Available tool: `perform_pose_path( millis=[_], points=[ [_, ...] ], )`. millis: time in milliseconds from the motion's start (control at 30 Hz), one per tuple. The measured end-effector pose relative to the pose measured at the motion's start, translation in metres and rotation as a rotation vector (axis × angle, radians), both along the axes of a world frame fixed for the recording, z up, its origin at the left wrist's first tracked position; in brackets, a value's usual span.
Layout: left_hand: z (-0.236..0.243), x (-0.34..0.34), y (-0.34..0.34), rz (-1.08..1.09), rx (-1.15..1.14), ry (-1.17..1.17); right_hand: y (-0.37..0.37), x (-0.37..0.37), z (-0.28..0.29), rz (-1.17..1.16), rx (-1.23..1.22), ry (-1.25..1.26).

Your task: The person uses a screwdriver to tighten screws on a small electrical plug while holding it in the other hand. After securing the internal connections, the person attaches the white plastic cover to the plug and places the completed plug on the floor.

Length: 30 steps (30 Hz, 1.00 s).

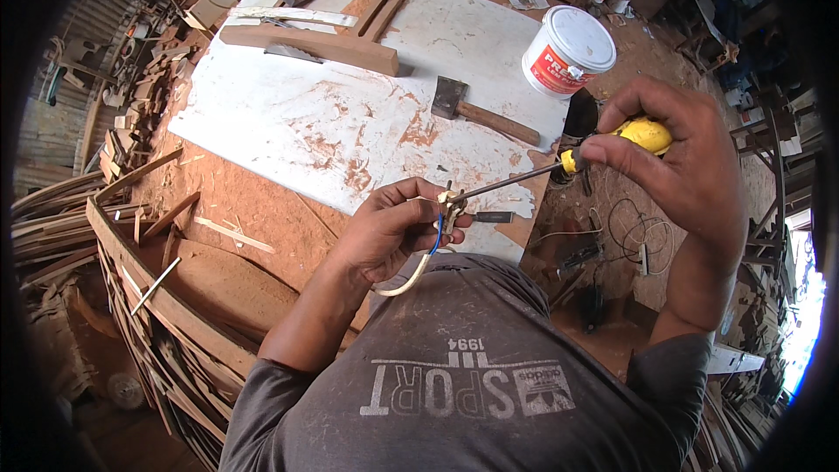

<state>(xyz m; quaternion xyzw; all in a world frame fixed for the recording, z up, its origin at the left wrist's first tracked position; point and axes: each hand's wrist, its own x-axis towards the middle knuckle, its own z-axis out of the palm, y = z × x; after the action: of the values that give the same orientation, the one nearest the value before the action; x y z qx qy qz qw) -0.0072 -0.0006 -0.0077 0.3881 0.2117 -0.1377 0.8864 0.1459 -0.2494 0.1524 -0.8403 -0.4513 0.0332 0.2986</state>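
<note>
My left hand (389, 227) is closed on a small electrical fitting (451, 204), held over the lower edge of the white board. A white-sheathed cable (406, 282) with a blue inner wire hangs from the fitting and curves toward my body. My right hand (673, 166) grips the yellow handle of a screwdriver (516, 180), whose long shaft reaches left to the fitting; the exact tip contact is too small to tell. A short dark bar (492, 217) sticks out beside my left fingers; whether it is held or lying there I cannot tell.
On the white board (253, 114) lie a hatchet (498, 122), a timber block (310, 44), a wooden frame (380, 13) and metal blades (293, 53). A white bucket (569, 39) stands at the back right. Wood strips (140, 280) are piled left; loose cords (642, 227) lie on the right.
</note>
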Motion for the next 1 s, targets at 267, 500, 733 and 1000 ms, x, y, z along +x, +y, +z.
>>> perform_pose_path(
  millis=[267, 500, 733, 1000],
  points=[
    [0.0072, 0.0009, -0.0024, 0.017, 0.001, 0.010, 0.0005, -0.0023, -0.0014, -0.052, 0.011, 0.005],
    [0.0031, 0.0007, -0.0039, 0.041, -0.015, 0.006, 0.0011, -0.0035, -0.0022, -0.044, 0.029, -0.006],
    [0.0024, 0.0012, -0.0035, 0.040, -0.025, 0.003, 0.0007, -0.0036, -0.0010, -0.036, 0.041, -0.025],
    [0.0060, 0.0020, -0.0051, 0.056, 0.006, 0.018, 0.0012, -0.0076, 0.0037, -0.016, 0.039, -0.080]
  ],
)
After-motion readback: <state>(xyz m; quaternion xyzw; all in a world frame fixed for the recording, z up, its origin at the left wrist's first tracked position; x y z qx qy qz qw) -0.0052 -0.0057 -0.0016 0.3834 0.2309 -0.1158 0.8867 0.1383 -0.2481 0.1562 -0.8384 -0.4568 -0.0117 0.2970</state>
